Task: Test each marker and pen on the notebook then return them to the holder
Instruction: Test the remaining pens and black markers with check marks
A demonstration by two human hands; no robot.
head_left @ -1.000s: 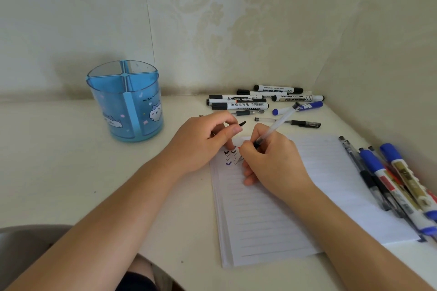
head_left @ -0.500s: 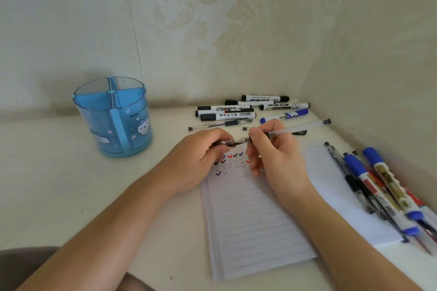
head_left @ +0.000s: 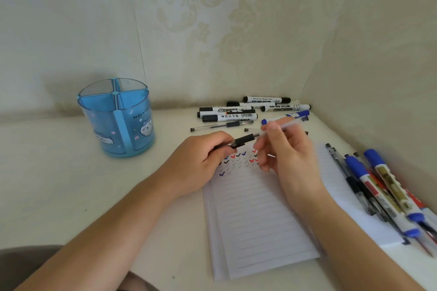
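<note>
A clear gel pen with a black grip [head_left: 246, 140] lies level just above the top of the lined notebook [head_left: 260, 220]. My right hand [head_left: 288, 156] pinches its clear barrel, and my left hand [head_left: 203, 160] curls round its tip end, which the fingers hide. Rows of small black, red and blue check marks [head_left: 236, 160] sit on the page under my hands. The blue four-part holder [head_left: 118, 120] stands upright to the left, and I see nothing inside it.
Several black and blue whiteboard markers and gel pens [head_left: 236, 113] lie in a pile at the back near the wall corner. More blue markers and pens [head_left: 378, 186] lie along the notebook's right edge by the right wall. The white table [head_left: 59, 172] spreads out to the left.
My right hand lifted the pen off the page and turned it level. My left hand came up from the page and closed round the pen's tip end.
</note>
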